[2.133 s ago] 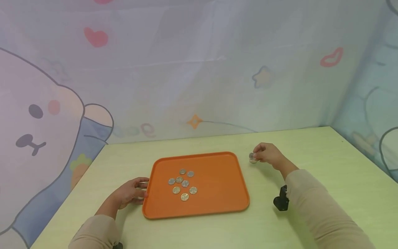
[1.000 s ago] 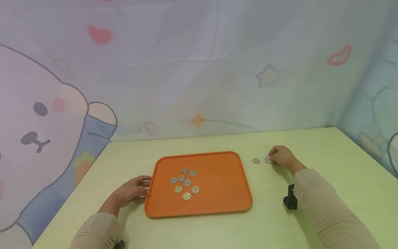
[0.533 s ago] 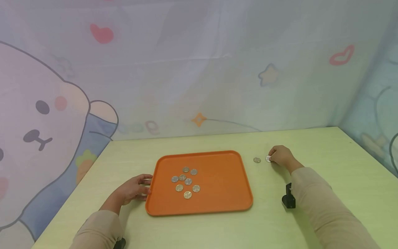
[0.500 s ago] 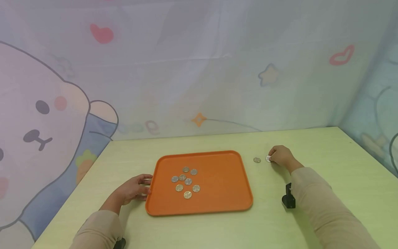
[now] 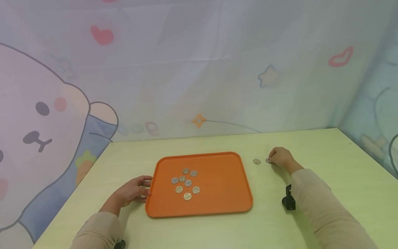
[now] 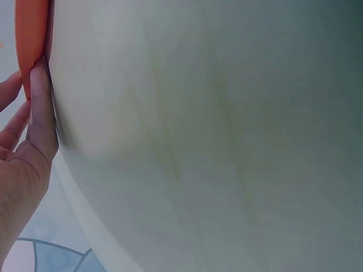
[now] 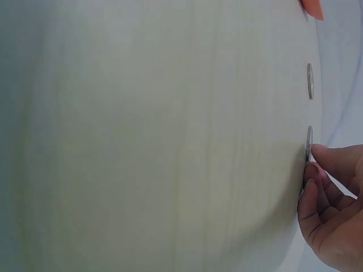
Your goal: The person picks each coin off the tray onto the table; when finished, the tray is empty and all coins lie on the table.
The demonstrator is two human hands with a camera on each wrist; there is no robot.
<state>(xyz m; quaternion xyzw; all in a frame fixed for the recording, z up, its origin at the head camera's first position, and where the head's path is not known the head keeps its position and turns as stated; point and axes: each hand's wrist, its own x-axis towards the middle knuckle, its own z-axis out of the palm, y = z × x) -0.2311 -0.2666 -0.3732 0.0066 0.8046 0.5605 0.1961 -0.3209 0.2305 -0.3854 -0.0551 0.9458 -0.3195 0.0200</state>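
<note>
In the head view my left hand (image 5: 133, 190) rests at the left rim of an orange tray (image 5: 220, 186), its fairly straight, spread fingers touching the edge. Part of that contact shows in the left wrist view, with the tray's corner (image 6: 33, 34) by my fingers. Several silvery coins (image 5: 187, 196) lie loosely grouped in the tray's left half. Right of the tray, my right hand (image 5: 281, 157) pinches a coin (image 7: 309, 139) down at the table surface, its fingers curled and partly hiding it. Another coin (image 5: 256, 161) lies flat between that hand and the tray.
The pale yellow-green table (image 5: 199, 235) ends at a printed cloth backdrop (image 5: 186, 79) behind and at the sides. A black device (image 5: 289, 199) sits at my right wrist.
About two seconds ago my right hand held two coins near the tray's right side. One now lies on the table; the hand has moved right with the other. My left hand stays put.
</note>
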